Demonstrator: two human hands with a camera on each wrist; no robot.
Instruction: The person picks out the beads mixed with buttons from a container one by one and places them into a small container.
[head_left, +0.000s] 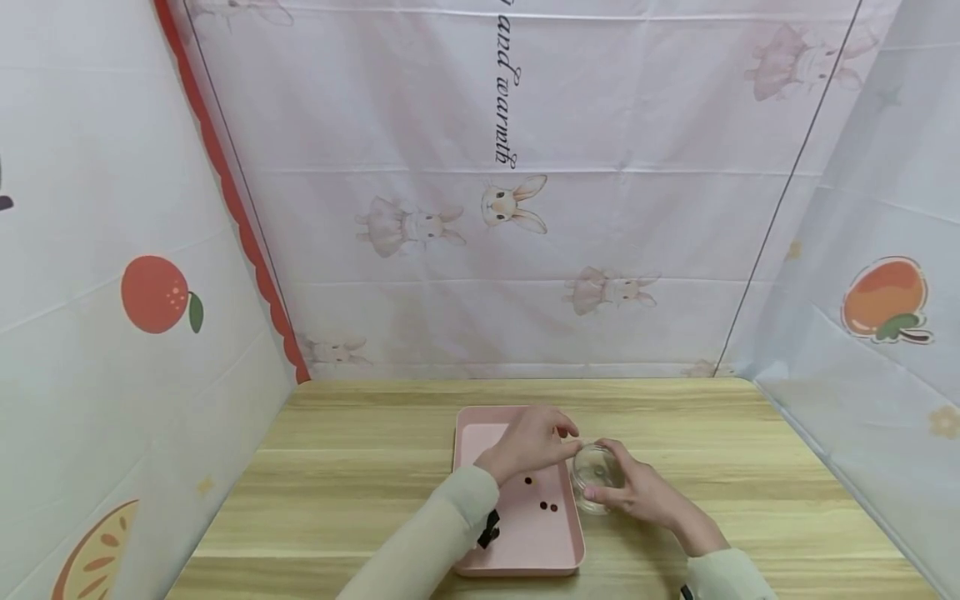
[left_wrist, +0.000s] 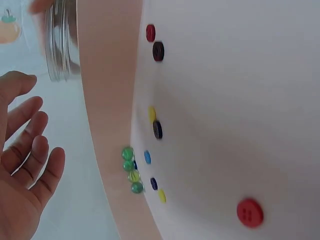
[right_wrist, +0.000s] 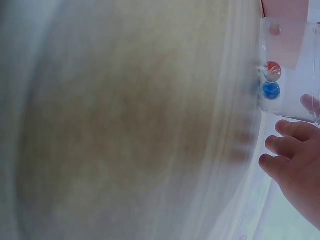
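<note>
looked like a makeshift recording booth set up indoors, home-style, not a lab or workshop. a wooden table was boxed in on three sides by hung printed cloth: a back sheet with cartoon rabbits and cursive text, side sheets with orange fruit prints. creases and seam lines showed it was draped fabric. a pink tray sat on the tabletop.

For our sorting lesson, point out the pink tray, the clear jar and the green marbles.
tray (head_left: 540, 546), head view, bare floor near its front edge
jar (head_left: 596, 473), head view, its clear wall
green marbles (left_wrist: 131, 170), left wrist view, middle of the cluster
</note>
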